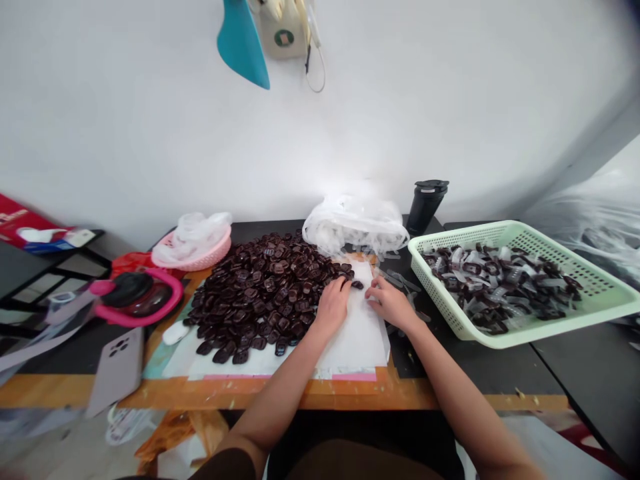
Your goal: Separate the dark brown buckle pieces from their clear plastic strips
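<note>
A large heap of dark brown glossy pieces (260,287) lies on white paper (357,333) in the middle of the table. My left hand (334,303) rests at the heap's right edge, fingers bent over the pieces; what its fingertips hold, if anything, is hidden. Just right of it, beside a single dark piece (357,285), is my right hand (387,299), its fingers bent toward the left hand. Whether it pinches something small is unclear. Translucent strips (400,283) lie behind and beside my right hand. A pale green basket (467,323) at the right holds dark pieces with translucent strips attached.
Behind the paper sits a white plastic bag (357,223) of translucent pieces. A black tumbler (427,207) stands near the wall. To the left are a pink basket (213,255) with plastic bags, a pink-rimmed object (140,317), a phone (117,367) and a white oval object (175,333).
</note>
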Tool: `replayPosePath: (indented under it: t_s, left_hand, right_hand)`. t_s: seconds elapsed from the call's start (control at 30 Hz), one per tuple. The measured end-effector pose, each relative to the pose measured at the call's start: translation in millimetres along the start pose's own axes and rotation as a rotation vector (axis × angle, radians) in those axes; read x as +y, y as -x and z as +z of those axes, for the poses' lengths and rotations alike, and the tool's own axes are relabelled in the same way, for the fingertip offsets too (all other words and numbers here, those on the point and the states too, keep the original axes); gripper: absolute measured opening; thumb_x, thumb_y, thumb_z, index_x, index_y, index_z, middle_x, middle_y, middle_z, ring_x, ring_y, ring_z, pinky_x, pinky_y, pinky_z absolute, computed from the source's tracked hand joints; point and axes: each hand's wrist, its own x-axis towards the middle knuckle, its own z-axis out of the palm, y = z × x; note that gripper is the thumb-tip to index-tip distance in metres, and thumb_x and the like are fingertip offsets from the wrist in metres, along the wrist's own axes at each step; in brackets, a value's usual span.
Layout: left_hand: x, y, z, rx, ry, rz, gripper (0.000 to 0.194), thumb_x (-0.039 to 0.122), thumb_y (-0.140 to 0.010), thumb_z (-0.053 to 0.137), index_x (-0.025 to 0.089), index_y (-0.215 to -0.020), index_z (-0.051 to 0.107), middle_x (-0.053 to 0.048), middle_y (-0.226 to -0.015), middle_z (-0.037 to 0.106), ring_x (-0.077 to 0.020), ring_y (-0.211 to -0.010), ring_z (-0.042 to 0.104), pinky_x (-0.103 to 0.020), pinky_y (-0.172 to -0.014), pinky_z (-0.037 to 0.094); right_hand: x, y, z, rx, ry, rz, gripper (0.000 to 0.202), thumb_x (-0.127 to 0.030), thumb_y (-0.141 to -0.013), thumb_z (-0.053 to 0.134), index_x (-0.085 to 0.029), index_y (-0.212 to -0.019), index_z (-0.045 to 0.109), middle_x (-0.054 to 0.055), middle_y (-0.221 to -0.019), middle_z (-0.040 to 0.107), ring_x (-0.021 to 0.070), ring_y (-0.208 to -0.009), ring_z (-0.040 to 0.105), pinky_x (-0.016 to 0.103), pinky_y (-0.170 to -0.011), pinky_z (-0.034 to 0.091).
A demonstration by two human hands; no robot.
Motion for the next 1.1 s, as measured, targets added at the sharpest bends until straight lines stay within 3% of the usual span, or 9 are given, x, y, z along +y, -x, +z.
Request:
replayPosePath:
  t_s: [0.07, 0.17, 0.4, 0.67, 0.8, 0.97, 1.1]
  left_hand:
    - [0.4, 1.0, -0.5, -0.054, 0.034, 0.014, 0.033, 0.003, -0.085, 0.040, 0.013, -0.113, 0.057, -0.011, -0.111, 0.057, -0.0235, -0.104, 0.052, -0.037, -0.093, 0.045]
    - [2.9, 2.3, -1.2, -0.092, 0.102, 0.001, 0.021, 0.012, -0.085, 0.051, 0.016, -0.104, 0.058, -0.008, -0.102, 0.058, -0.0229, -0.097, 0.054, -0.036, -0.089, 0.046]
    - [7.5, 3.5, 3.3, -0.115, 0.184, -0.029, 0.021, 0.017, -0.081, 0.059, 0.017, -0.102, 0.058, -0.008, -0.097, 0.059, -0.0245, -0.093, 0.057, -0.038, -0.083, 0.048]
    - [9.9, 3.2, 5.5, -0.081, 0.228, -0.052, 0.031, 0.013, -0.080, 0.058, 0.017, -0.110, 0.058, -0.010, -0.104, 0.062, -0.0253, -0.097, 0.059, -0.040, -0.087, 0.048]
    - [10.0, 0.6, 4.6, 0.007, 0.392, -0.139, 0.033, 0.007, -0.078, 0.056, 0.018, -0.108, 0.060, -0.008, -0.102, 0.064, -0.0208, -0.089, 0.062, -0.034, -0.082, 0.050]
    - [9.2, -5.8, 2.5, 0.084, 0.660, -0.318, 0.025, 0.008, -0.075, 0.060, 0.018, -0.098, 0.064, -0.004, -0.096, 0.069, -0.0138, -0.068, 0.061, -0.028, -0.069, 0.051]
    - [6.9, -9.1, 5.2, 0.119, 0.828, -0.419, 0.020, 0.011, -0.079, 0.056, 0.017, -0.097, 0.065, -0.007, -0.096, 0.069, -0.0150, -0.073, 0.064, -0.028, -0.069, 0.052]
  right_hand:
    - [1.3, -0.4, 0.7, 0.007, 0.003, 0.000, 0.018, -0.016, -0.083, 0.056, -0.023, -0.095, 0.066, 0.006, -0.109, 0.054, 0.0164, -0.090, 0.057, 0.023, -0.065, 0.041]
    - [2.0, -0.6, 0.7, -0.002, 0.009, -0.022, 0.032, -0.014, -0.083, 0.055, -0.026, -0.112, 0.062, 0.006, -0.111, 0.053, 0.0178, -0.097, 0.056, 0.023, -0.066, 0.042]
    - [-0.4, -0.9, 4.1, 0.003, 0.006, -0.045, 0.051, -0.012, -0.082, 0.054, -0.031, -0.130, 0.051, 0.007, -0.110, 0.055, 0.0196, -0.101, 0.055, 0.024, -0.070, 0.044]
    - [1.2, -4.4, 14.0, 0.079, -0.049, 0.030, 0.021, -0.024, -0.091, 0.049, -0.024, -0.095, 0.069, 0.005, -0.092, 0.064, 0.0173, -0.087, 0.060, 0.023, -0.068, 0.042]
    - [3.9, -5.2, 11.1, 0.134, -0.141, 0.061, 0.022, -0.022, -0.091, 0.046, -0.023, -0.100, 0.066, 0.004, -0.088, 0.067, 0.0174, -0.081, 0.062, 0.024, -0.069, 0.041]
    - [-0.1, -4.1, 10.2, 0.178, -0.116, 0.076, 0.025, -0.020, -0.087, 0.049, -0.023, -0.109, 0.060, 0.006, -0.101, 0.063, 0.0184, -0.086, 0.061, 0.025, -0.069, 0.043]
    - [-4.0, -7.1, 17.2, 0.183, -0.096, 0.104, 0.019, -0.025, -0.084, 0.056, -0.022, -0.102, 0.063, 0.007, -0.103, 0.062, 0.0201, -0.090, 0.060, 0.024, -0.065, 0.042]
